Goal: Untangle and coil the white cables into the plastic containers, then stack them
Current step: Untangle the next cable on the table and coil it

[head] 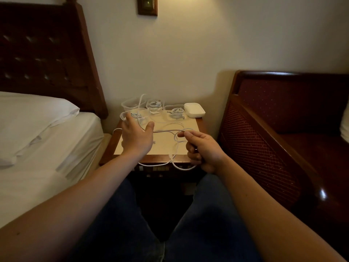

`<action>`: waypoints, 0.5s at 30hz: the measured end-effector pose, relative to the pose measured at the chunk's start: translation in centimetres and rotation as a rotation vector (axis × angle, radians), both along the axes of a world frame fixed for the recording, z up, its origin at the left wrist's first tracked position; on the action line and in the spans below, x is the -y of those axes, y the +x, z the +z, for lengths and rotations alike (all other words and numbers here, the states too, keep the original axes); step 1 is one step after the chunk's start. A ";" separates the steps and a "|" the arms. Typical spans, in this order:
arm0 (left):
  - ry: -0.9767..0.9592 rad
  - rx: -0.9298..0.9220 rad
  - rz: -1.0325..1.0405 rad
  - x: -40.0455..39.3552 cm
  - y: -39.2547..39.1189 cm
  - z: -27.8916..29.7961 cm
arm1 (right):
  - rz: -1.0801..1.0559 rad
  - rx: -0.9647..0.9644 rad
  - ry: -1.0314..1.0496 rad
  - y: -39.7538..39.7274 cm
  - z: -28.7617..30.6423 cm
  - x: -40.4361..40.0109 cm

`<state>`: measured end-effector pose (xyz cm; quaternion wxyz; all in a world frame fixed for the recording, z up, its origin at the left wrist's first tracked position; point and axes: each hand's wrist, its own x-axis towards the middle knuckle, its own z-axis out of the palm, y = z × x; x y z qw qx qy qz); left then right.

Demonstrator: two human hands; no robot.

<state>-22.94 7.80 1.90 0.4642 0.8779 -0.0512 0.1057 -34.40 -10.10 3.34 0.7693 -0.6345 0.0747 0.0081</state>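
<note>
At a bedside table [162, 142], your right hand [204, 148] pinches a loose white cable [166, 131] between thumb and forefinger, while your left hand [137, 135], fingers spread, hooks the same strand by a clear container [132, 116]. More containers [173, 110] holding coiled cables stand behind it, along the wall.

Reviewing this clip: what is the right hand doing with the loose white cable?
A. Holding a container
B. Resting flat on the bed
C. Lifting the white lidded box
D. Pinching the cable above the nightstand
D: the right hand pinches the loose white cable between thumb and fingertips above the nightstand, well short of the white lidded box at the back.
</note>
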 end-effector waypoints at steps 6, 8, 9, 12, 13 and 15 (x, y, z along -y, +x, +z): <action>0.234 0.602 -0.454 -0.2 -3.1 2.9 | 0.095 0.024 0.108 -1.6 4.4 -0.7; 0.240 0.599 -0.566 0.2 -3.3 4.1 | 0.193 0.056 0.207 -2.2 6.0 -1.1; 0.208 0.542 -0.624 0.5 -3.4 4.7 | 0.223 0.075 0.256 -2.5 6.7 -1.2; 0.036 0.307 -0.706 1.0 -3.4 5.9 | 0.258 0.133 0.356 -2.7 7.8 -1.5; -0.032 0.278 -0.667 1.1 -3.4 6.3 | 0.276 0.142 0.370 -2.7 7.9 -1.6; -0.161 0.257 -0.544 1.5 -3.2 7.0 | 0.326 0.153 0.351 -2.9 7.7 -1.9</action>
